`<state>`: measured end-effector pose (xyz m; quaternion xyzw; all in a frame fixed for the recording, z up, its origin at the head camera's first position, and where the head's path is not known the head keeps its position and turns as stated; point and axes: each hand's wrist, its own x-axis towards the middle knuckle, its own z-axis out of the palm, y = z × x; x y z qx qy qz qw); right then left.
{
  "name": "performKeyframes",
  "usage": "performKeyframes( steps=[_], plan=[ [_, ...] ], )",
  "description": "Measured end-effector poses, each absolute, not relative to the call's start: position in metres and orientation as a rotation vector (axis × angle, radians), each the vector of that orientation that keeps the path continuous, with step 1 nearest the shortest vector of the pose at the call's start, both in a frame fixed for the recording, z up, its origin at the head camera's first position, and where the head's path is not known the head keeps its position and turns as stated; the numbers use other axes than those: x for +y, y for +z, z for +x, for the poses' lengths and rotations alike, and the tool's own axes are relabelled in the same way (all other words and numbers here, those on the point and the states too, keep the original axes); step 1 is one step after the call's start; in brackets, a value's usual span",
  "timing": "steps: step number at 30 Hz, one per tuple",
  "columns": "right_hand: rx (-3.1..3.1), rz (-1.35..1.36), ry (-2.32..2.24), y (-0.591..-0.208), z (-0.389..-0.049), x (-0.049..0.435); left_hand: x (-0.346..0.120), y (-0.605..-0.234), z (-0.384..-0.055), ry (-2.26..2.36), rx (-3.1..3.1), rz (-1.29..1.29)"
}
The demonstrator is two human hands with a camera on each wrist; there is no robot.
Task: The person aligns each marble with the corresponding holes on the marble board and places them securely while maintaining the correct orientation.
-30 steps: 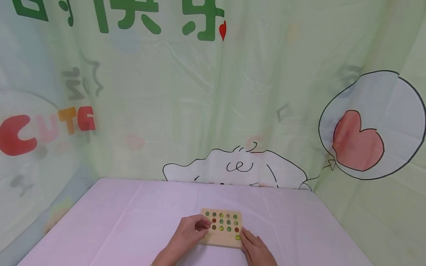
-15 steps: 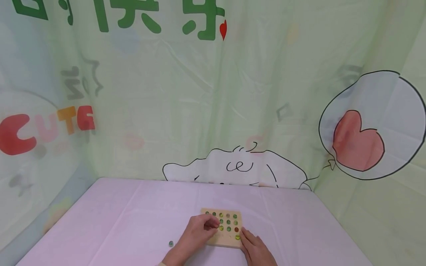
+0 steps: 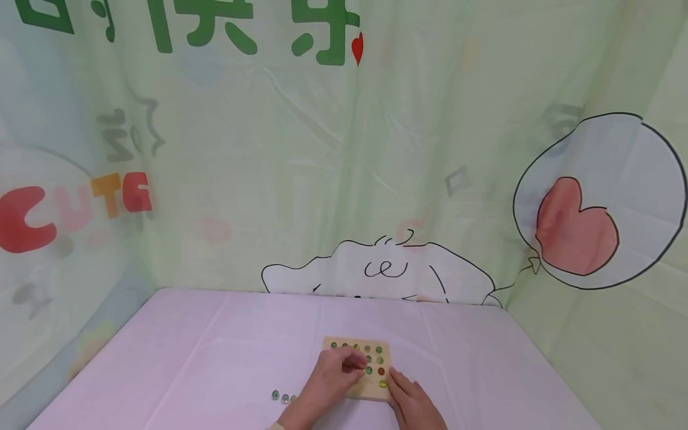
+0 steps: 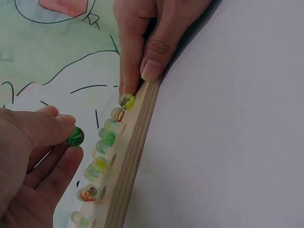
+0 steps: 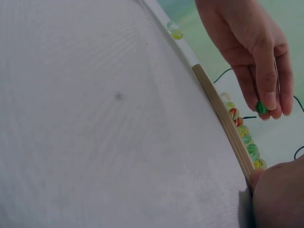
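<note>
My left hand [image 3: 335, 376] is over the wooden marble board [image 3: 371, 389], pinching a green marble [image 4: 75, 137] between thumb and fingers. In the left wrist view this marble is clear of the board's surface. Rows of glass marbles sit in the board's holes, among them a yellow-green one [image 3: 383, 383] at the near right corner and a red-brown one [image 3: 381, 371] behind it. My right hand [image 3: 416, 403] holds the board's near right corner, thumb [image 4: 152, 70] against the near edge. The left hand hides part of the board in the head view.
Several loose marbles [image 3: 275, 395] lie on the pale tablecloth [image 3: 215, 358], left of the board and beside the left forearm. A printed curtain [image 3: 301, 179] hangs behind the table and at both sides.
My left hand has moved right across the board, covering different marbles. Loose marbles left of the forearm have come into sight. The right hand stays in place.
</note>
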<state>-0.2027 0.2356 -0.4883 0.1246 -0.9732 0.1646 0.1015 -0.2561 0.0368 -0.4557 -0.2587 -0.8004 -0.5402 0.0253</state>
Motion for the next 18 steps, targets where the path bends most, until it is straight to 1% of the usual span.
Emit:
performKeyframes(
  steps=[9, 18],
  plan=[
    [-2.864, 0.384, 0.515, -0.488, -0.203, 0.237, 0.046, -0.458, -0.255, -1.710, -2.511, -0.791],
    [-2.897, 0.369, 0.513, -0.487, -0.203, 0.236, 0.053, -0.462, -0.254, -1.665, -2.462, -0.851]
  ],
)
